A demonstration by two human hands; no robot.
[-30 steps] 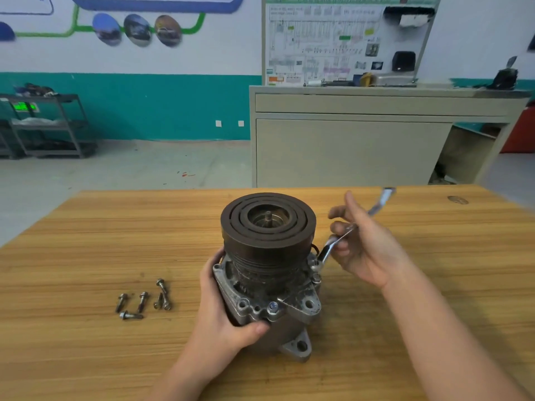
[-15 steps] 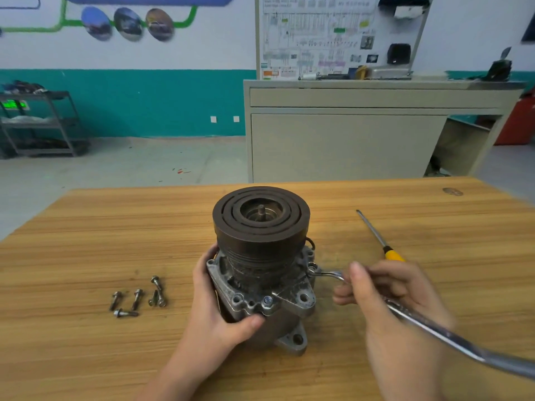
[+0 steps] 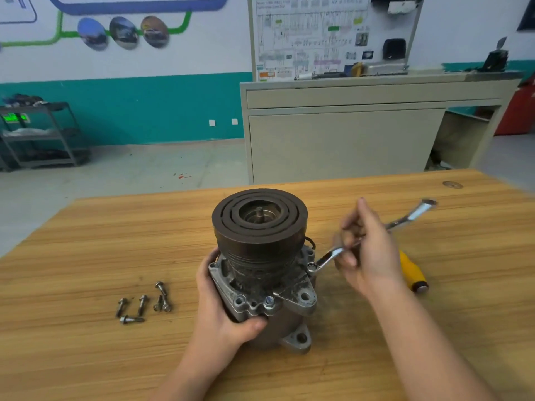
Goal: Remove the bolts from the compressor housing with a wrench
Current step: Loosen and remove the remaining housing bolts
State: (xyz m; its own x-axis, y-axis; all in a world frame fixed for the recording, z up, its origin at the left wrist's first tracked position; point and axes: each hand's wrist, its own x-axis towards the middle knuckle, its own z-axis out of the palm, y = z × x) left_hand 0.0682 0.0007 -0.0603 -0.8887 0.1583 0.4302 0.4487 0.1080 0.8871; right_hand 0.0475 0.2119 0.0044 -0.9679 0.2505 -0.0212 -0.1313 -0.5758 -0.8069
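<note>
The compressor housing (image 3: 292,293) stands upright on the wooden table (image 3: 86,241), with a dark grooved pulley (image 3: 259,218) on top. My left hand (image 3: 223,311) grips the housing's left and front side, thumb near a blue-topped bolt (image 3: 269,300) in the front flange. My right hand (image 3: 369,250) holds a silver wrench (image 3: 333,254). Its ring end sits on a bolt (image 3: 311,267) at the right flange, and its handle points up and to the right.
Several removed bolts (image 3: 144,303) lie loose on the table left of the housing. A yellow-handled screwdriver (image 3: 412,270) lies behind my right hand. A beige cabinet (image 3: 347,134) stands beyond the table's far edge, a metal shelf cart (image 3: 40,134) at far left.
My right hand has swung the wrench handle from pointing toward me at the lower right to pointing away at the upper right. The left hand has kept its grip on the housing.
</note>
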